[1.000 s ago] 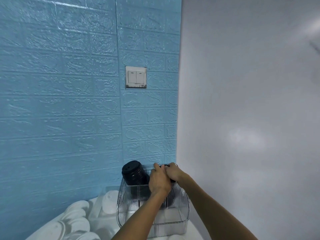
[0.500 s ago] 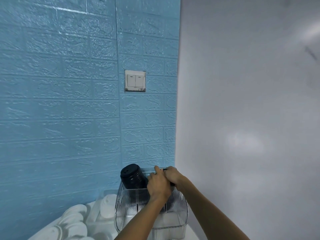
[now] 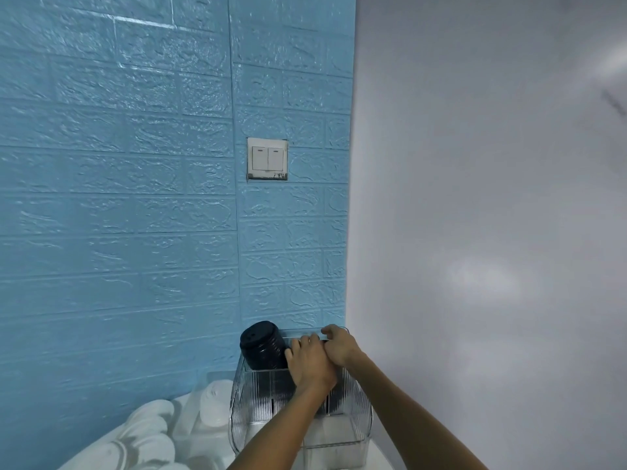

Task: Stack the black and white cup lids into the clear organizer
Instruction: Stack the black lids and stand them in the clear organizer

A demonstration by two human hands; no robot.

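Note:
The clear organizer (image 3: 353,418) with ribbed walls stands in the corner at the bottom of the view. A stack of black lids (image 3: 263,346) leans out of its top left side. My left hand (image 3: 310,366) reaches over the top, its fingers curled against more black lids (image 3: 336,400) that show dark through the ribbed wall. My right hand (image 3: 341,346) lies just behind it, fingers curled down at the organizer's back rim, on the same black lids. What lies under my palms is hidden. Rows of white lids (image 3: 149,432) lie to the left.
A second clear container (image 3: 217,378) holding white lids (image 3: 213,407) sits against the organizer's left side. The blue brick-pattern wall with a white light switch (image 3: 267,159) rises behind. A plain white wall (image 3: 492,232) closes the right side.
The view has tipped up slightly, so the switch sits lower in frame. Both hands stay together on the organizer's top; my right fingers have edged a little toward the back rim.

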